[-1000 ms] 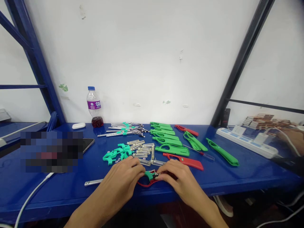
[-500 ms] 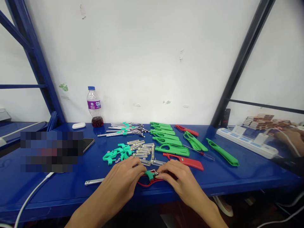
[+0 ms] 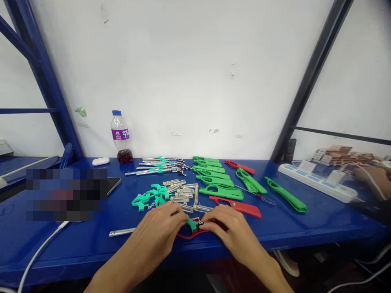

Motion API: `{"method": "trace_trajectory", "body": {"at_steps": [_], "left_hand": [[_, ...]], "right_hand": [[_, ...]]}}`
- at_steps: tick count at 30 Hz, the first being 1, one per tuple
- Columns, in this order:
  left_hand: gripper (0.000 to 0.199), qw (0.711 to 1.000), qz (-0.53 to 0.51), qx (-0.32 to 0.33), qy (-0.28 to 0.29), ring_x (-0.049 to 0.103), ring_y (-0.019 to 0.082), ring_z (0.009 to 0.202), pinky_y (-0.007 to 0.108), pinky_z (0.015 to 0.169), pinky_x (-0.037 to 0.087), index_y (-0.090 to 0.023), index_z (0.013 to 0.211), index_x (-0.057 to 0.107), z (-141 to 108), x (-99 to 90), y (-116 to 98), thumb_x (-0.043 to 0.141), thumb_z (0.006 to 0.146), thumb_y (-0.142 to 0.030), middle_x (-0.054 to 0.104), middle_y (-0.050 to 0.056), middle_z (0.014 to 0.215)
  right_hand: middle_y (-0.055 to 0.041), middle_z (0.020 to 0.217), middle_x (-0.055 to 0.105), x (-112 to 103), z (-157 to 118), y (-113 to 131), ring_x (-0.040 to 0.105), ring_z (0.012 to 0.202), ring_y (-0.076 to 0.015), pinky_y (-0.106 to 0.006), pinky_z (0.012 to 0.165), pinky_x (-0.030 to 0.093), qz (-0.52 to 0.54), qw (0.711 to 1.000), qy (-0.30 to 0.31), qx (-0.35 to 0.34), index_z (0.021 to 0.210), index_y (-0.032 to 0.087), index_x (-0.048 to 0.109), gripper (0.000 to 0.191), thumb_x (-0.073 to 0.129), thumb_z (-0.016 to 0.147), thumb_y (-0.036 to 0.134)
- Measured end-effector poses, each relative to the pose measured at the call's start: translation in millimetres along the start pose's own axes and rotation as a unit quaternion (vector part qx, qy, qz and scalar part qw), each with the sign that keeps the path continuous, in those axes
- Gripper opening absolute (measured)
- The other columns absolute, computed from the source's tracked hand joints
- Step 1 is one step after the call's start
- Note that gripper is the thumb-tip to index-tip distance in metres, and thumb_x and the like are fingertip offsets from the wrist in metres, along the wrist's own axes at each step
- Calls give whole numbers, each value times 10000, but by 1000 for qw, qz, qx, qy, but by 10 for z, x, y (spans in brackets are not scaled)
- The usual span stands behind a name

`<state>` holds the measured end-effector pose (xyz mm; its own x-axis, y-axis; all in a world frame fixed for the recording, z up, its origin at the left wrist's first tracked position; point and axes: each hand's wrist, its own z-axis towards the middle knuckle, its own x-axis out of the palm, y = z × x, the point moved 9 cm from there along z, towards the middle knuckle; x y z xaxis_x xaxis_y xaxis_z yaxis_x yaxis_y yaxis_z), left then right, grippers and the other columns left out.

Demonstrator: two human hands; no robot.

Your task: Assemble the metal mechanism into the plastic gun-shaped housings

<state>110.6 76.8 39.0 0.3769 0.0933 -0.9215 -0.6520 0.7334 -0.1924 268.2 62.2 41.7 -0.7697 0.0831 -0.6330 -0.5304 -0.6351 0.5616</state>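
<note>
A red lighter casing lies at the table's front edge between my hands, with a teal trigger seated across its ring-shaped opening. My left hand is closed at the casing's left side, fingertips against the trigger. From the right, my right hand pinches the casing beside the trigger, near a small black part with thin wire; its fingers partly hide this. A metal lighter tube sticks out to the left behind my left wrist. Just beyond my hands are loose teal triggers and several clear fuel tanks.
Metal tubes with wires lie at the back. Green casings and a red casing lie right of centre, near a screwdriver. A bottle, a phone and a power strip stand around them.
Almost nothing differs. Both hands stay at the red casing, and the view has shifted very slightly.
</note>
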Motion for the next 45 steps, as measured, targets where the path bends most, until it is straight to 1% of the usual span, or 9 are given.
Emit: {"method": "trace_trajectory", "body": {"at_steps": [5, 10, 16, 20, 25, 29, 34, 40, 45], "left_hand": [[307, 1000, 22, 10, -19, 615, 180, 931, 306, 761, 435, -250, 1078, 670, 25, -27, -3, 409, 1054, -92, 659, 19, 1045], [337, 999, 30, 9, -15, 625, 197, 940, 312, 757, 442, -249, 1089, 667, 23, -22, -6, 430, 1004, -24, 662, 29, 1071], [317, 1000, 31, 1, -2, 632, 200, 930, 315, 754, 450, -257, 1085, 667, 22, -14, 4, 438, 1015, -50, 660, 29, 1075], [340, 1000, 21, -7, 9, 646, 200, 943, 316, 767, 465, -263, 1104, 683, 28, -19, 14, 439, 1010, -47, 660, 31, 1093], [379, 1000, -14, -9, 6, 656, 198, 979, 327, 814, 487, -262, 1136, 690, 22, -24, 35, 415, 1008, -35, 659, 33, 1127], [422, 1000, -6, 5, -4, 658, 208, 958, 332, 780, 481, -265, 1154, 695, 16, -24, 21, 411, 981, -5, 660, 35, 1107], [407, 1000, -5, 11, -18, 657, 198, 954, 321, 771, 467, -265, 1145, 680, 5, -34, 22, 416, 983, 0, 655, 26, 1102], [388, 1000, -4, 4, -7, 656, 200, 968, 324, 780, 467, -273, 1119, 667, 16, -10, 37, 427, 984, 1, 656, 20, 1112], [408, 1000, 14, 5, 7, 652, 208, 978, 336, 791, 472, -272, 1130, 664, 22, 24, 42, 417, 973, 13, 660, 27, 1120]], "right_hand": [[35, 955, 746, 4, -12, -7, 667, 887, -197, -337, 912, 427, -2, 1000, 3, 0, 979, 260, 719, 293, 576, 1104, 483], [32, 967, 747, 8, -20, -10, 667, 901, -198, -337, 935, 423, -6, 1000, 3, -2, 982, 261, 714, 316, 548, 1114, 495], [31, 939, 744, -1, -13, 20, 662, 872, -198, -330, 896, 422, -6, 1000, 1, -6, 966, 258, 714, 340, 549, 1104, 521], [35, 952, 744, -5, -11, 25, 660, 881, -195, -324, 891, 420, -3, 1000, 1, -7, 975, 258, 720, 277, 587, 1103, 464], [47, 951, 740, 1, -15, 7, 659, 885, -184, -315, 895, 414, -4, 1000, -1, -8, 975, 258, 721, 209, 625, 1094, 401], [50, 953, 741, 3, -20, 11, 660, 877, -179, -311, 895, 412, -5, 1000, -7, -15, 975, 257, 722, 215, 622, 1093, 406], [45, 951, 743, -2, -22, 24, 663, 875, -183, -308, 887, 410, -7, 1000, -7, -21, 967, 251, 717, 209, 624, 1094, 389], [60, 951, 742, 3, -18, 20, 662, 878, -181, -297, 897, 407, -12, 1000, -5, -18, 970, 251, 714, 77, 716, 1046, 244], [70, 951, 742, 9, -7, 21, 669, 883, -174, -293, 917, 401, -14, 1000, -3, -13, 962, 249, 712, 111, 754, 1011, 159]]}}
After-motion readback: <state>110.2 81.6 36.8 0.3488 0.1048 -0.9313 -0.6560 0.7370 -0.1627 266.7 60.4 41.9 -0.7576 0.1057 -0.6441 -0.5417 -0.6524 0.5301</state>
